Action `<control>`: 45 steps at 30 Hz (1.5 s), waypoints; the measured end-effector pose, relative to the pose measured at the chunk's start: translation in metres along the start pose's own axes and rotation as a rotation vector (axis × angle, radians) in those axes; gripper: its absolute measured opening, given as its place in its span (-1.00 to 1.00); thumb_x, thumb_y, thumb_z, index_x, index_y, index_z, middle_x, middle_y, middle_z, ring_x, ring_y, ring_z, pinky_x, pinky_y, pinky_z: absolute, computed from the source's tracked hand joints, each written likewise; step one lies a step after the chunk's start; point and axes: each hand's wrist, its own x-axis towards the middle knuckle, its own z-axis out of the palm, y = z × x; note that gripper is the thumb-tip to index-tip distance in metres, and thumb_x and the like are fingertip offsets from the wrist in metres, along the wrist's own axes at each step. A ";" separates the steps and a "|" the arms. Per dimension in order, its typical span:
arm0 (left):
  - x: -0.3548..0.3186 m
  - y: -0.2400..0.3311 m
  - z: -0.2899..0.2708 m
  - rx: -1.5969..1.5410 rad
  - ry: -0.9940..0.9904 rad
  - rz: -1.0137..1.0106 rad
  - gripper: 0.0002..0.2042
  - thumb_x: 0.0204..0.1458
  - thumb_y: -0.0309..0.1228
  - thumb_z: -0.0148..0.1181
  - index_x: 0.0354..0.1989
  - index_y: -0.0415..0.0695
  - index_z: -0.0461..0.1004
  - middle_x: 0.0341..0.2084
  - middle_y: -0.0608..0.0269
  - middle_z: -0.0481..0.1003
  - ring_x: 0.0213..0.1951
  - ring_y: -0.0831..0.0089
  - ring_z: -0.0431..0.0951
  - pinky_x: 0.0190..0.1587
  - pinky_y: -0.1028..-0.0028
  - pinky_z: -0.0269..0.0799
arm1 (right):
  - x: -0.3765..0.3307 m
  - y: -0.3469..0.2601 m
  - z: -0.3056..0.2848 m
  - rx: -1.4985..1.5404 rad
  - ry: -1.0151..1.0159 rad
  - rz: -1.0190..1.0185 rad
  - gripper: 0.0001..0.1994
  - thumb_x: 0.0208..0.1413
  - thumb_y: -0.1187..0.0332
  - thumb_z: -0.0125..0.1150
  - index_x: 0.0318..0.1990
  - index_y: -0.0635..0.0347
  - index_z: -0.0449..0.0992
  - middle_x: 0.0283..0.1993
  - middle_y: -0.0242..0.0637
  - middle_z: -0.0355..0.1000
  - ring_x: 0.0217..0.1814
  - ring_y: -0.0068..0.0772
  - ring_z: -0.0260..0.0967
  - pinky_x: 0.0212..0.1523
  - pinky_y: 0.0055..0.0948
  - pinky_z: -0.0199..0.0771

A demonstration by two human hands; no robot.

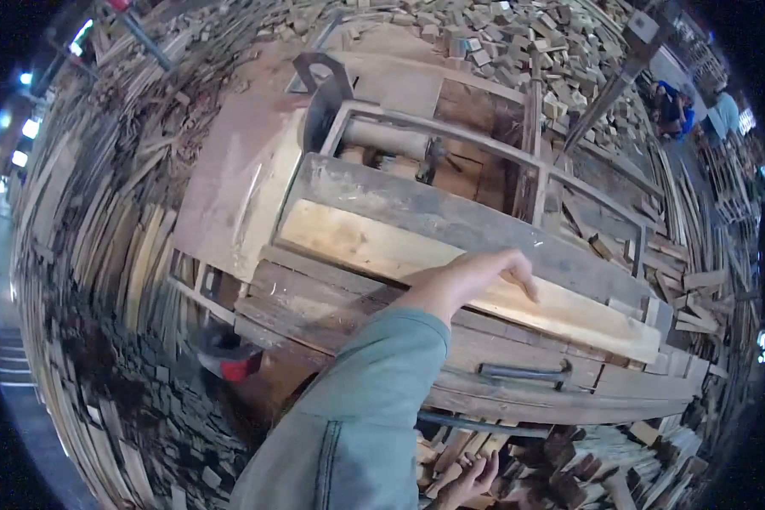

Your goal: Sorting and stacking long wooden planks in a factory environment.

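A long pale wooden board (382,243) lies lengthwise along a saw bench, against a grey metal plate (416,201). My left hand (500,270), at the end of a green sleeve, is bent over the middle of this board and grips it; part of its fingers is hidden behind the knuckles. Low in the picture, on the near side of the bench, is my right hand (472,484). Its fingers are loosely bent and apart, close to cut wood pieces, with nothing I can make out in them.
A dark metal guard (325,93) rises at the board's left end. Beyond the plate, a metal frame surrounds a cylindrical motor (387,138). A dark bar handle (523,372) runs along the near side. Scrap wood is heaped all around; people (673,110) are far right.
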 end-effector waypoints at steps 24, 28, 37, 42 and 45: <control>-0.038 -0.010 0.062 -0.488 -0.110 0.876 -0.60 -0.06 -0.21 0.37 -0.13 -0.25 0.56 -0.33 0.23 0.53 -0.24 0.42 0.47 -0.17 0.35 0.39 | -0.019 -0.023 -0.019 -0.215 0.021 -0.165 -0.62 0.16 0.28 0.24 0.08 0.27 0.46 -0.15 -0.22 0.52 -0.18 -0.46 0.46 -0.13 -0.45 0.48; -0.030 -0.052 0.032 -0.362 -0.046 1.037 -0.68 0.02 -0.31 0.33 -0.13 -0.28 0.55 -0.28 0.27 0.54 -0.25 0.50 0.47 -0.16 0.43 0.41 | -0.055 0.012 0.006 -0.081 -0.156 -0.202 -0.58 0.14 0.21 0.24 0.06 0.31 0.45 -0.13 -0.08 0.50 -0.18 -0.29 0.51 -0.18 -0.33 0.49; -0.269 0.028 0.173 -0.187 -0.170 1.308 -0.53 0.09 -0.18 0.24 0.04 -0.27 0.39 -0.15 0.21 0.50 -0.15 0.40 0.50 0.00 0.32 0.39 | -0.124 0.049 0.040 0.015 -0.292 -0.475 -0.51 0.11 0.16 0.24 0.08 0.35 0.39 -0.23 -0.11 0.49 -0.24 -0.21 0.48 -0.22 -0.28 0.48; -0.387 0.083 0.320 -0.044 -0.451 1.452 -0.38 0.17 -0.01 0.12 0.24 -0.25 0.24 0.06 0.11 0.41 0.03 0.28 0.46 0.10 0.25 0.42 | -0.173 0.075 -0.005 0.132 -0.155 -0.306 -0.30 0.05 0.08 0.29 0.23 0.35 0.20 -0.04 0.04 0.45 -0.07 -0.13 0.47 -0.04 -0.23 0.47; -0.446 0.116 0.417 0.080 -0.553 1.452 -0.36 0.19 0.01 0.07 0.28 -0.23 0.21 0.22 0.14 0.28 0.21 0.30 0.31 0.22 0.25 0.29 | -0.198 0.107 -0.030 0.283 -0.012 -0.186 0.13 -0.06 -0.08 0.38 0.47 0.12 -0.33 0.27 0.03 0.23 0.27 -0.11 0.24 0.25 -0.20 0.25</control>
